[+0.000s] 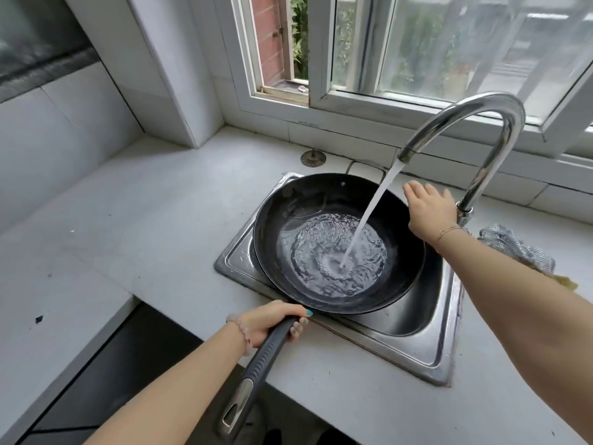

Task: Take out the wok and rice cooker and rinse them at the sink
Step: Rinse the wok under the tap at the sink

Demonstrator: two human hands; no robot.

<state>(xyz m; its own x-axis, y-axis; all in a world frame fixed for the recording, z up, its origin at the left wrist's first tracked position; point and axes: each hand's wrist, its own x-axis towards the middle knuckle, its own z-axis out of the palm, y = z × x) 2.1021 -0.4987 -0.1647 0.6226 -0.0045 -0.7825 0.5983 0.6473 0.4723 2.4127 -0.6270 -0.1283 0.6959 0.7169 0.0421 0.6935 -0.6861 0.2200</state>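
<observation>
The white desk (144,220) runs under the window and carries the steel sink (426,345), set in near its front edge. The black wok (401,284) sits over the sink's left part, its rim reaching past the basin's left wall, so that spill falls into the basin and not onto the desk. The curved tap (475,123) rises from the back right of the sink and sends its stream (372,213) slantwise into the bowl, where a shallow pool gathers at the bottom. The left hand (272,322) has its fingers (296,326) clamped round the handle (266,354) at the front edge, probably to keep the wok level while it fills. The right hand (426,210) hovers over the far right rim, fingers apart and holding nothing, perhaps bound for the tap. A silvery scouring cloth (513,248) lies on the desk right of the sink. No rice cooker is in view
</observation>
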